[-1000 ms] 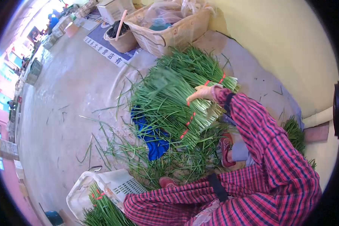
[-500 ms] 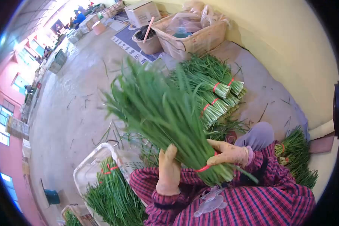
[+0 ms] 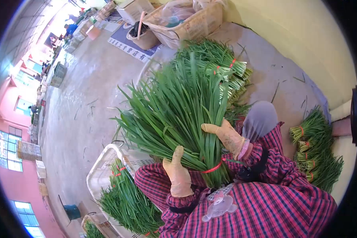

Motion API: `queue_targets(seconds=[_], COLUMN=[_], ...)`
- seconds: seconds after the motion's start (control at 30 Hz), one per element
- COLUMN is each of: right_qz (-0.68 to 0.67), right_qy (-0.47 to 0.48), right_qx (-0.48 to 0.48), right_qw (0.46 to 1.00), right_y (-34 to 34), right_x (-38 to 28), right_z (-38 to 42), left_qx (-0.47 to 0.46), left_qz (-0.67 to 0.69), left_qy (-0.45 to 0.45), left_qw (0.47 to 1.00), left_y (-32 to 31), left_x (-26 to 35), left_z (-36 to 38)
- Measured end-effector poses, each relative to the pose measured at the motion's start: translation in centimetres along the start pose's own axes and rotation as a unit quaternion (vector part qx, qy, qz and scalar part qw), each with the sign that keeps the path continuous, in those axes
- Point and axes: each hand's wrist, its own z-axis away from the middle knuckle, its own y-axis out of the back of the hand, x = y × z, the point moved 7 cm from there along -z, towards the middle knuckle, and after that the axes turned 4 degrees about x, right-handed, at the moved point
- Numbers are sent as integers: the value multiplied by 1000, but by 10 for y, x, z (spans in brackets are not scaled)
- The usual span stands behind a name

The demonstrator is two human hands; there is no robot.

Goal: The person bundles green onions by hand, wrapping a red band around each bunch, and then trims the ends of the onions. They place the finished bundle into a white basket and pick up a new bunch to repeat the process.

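Observation:
A large bunch of garlic chives point(image 3: 174, 115) stands upright against my lap, its leaves fanned out away from me. A red band point(image 3: 212, 167) circles it low, near the cut stem ends. My left hand point(image 3: 177, 174), in a cream glove, supports the bunch from the left with the thumb raised and its fingers hidden under the leaves. On the other side my gloved right hand point(image 3: 227, 137) grips the leaves above the band, thumb lying across the front.
Banded chive bunches point(image 3: 214, 59) are piled ahead; more bunches point(image 3: 315, 158) lie at the right. A white crate point(image 3: 95, 180) with chives stands at my left. Farther off are a cream basket point(image 3: 186, 33) with plastic bags, a bucket point(image 3: 142, 39) and a cardboard box point(image 3: 134, 11).
The bunch has turned more upright, its stem ends now pointing down at my lap. My right hand has moved from the band up to the leaves. The view has shifted slightly.

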Motion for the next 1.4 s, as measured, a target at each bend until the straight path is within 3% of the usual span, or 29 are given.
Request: queue_targets(seconds=[0.17, 0.3, 0.4, 0.47, 0.57, 0.7, 0.77, 0.8, 0.83, 0.87, 0.9, 1.0, 1.03, 1.1, 1.27, 1.33, 1.4], right_qz=[17, 19, 61, 29, -6, -9, 57, 59, 191, 314, 383, 407, 407, 518, 498, 457, 440], right_qy=[9, 57, 74, 71, -72, -48, 169, 168, 306, 431, 481, 464, 464, 488, 431, 371, 372], right_qx=[14, 11, 12, 14, 6, 0, 102, 101, 164, 221, 180, -107, -107, -83, -60, -31, -36], right_qw=[1000, 998, 995, 997, 997, 999, 979, 979, 918, 817, 768, 779, 780, 698, 750, 808, 816], right_y=[6, -5, -4, 0, 9, 13, 25, 25, 25, 17, 1, -49, -49, -52, -33, -23, -21], right_x=[13, 5, 9, 6, 15, 21, -7, -10, -35, -59, -74, -64, -60, -43, -28, -25, -23], right_z=[-7, -3, -5, -6, -12, -21, -23, -24, -12, 6, 18, 15, 12, 5, -16, -22, -28], left_qx=[-17, -106, -112, -96, -67, -56, -39, -38, -39, -40, -41, -64, -69, -60, -54, -57, -57], left_qz=[-16, -61, -132, -109, -51, -65, -97, -96, -85, -75, -74, -82, -55, -51, -72, -74, -79], left_qy=[60, 33, 0, 18, 52, 48, 35, 36, 37, 39, 41, 44, 31, 35, 36, 44, 46], left_qw=[998, 992, 985, 989, 995, 995, 994, 994, 995, 996, 996, 994, 996, 996, 995, 995, 994], left_y=[-9, -26, -36, -30, -17, -14, -12, -11, -11, -12, -13, -14, -15, -17, -9, -10, -11], left_x=[-8, -11, -18, -18, -26, -29, -29, -29, -30, -31, -32, -34, -32, -27, -26, -29, -29], left_z=[-1, -5, -3, -6, -13, -16, -17, -18, -18, -19, -19, -16, -15, -14, -16, -16, -17])
